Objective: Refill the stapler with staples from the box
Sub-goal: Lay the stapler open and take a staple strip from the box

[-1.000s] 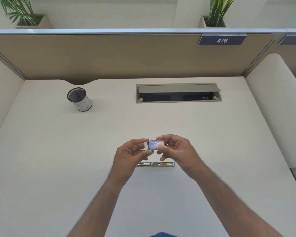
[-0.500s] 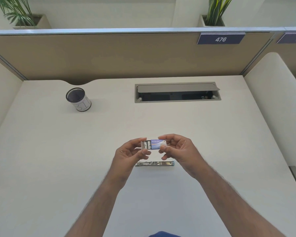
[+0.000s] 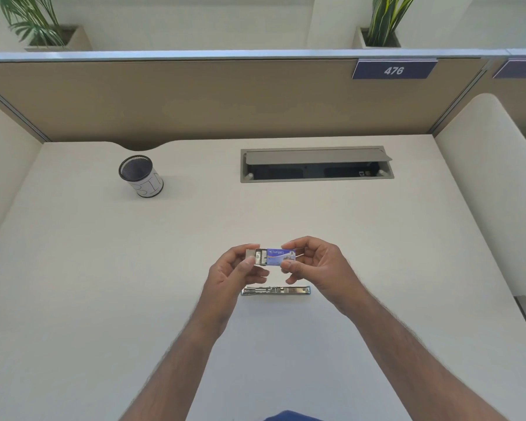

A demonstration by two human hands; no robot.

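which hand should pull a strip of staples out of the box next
Probably the left hand. Its fingertips are at the tray end slid out of the staple box, where staples show. The right hand pinches the blue sleeve and can steady it.

Small blue cardboard staple box (image 3: 280,257) print mostly too small to read, second navy desk-number sign (image 3: 521,69) cut by right edge, blue fabric (image 3: 292,416) cropped at bottom.

Stapler (image 3: 275,290) shiny metal; box (image 3: 281,256) glossy card; desk (image 3: 104,284) matt
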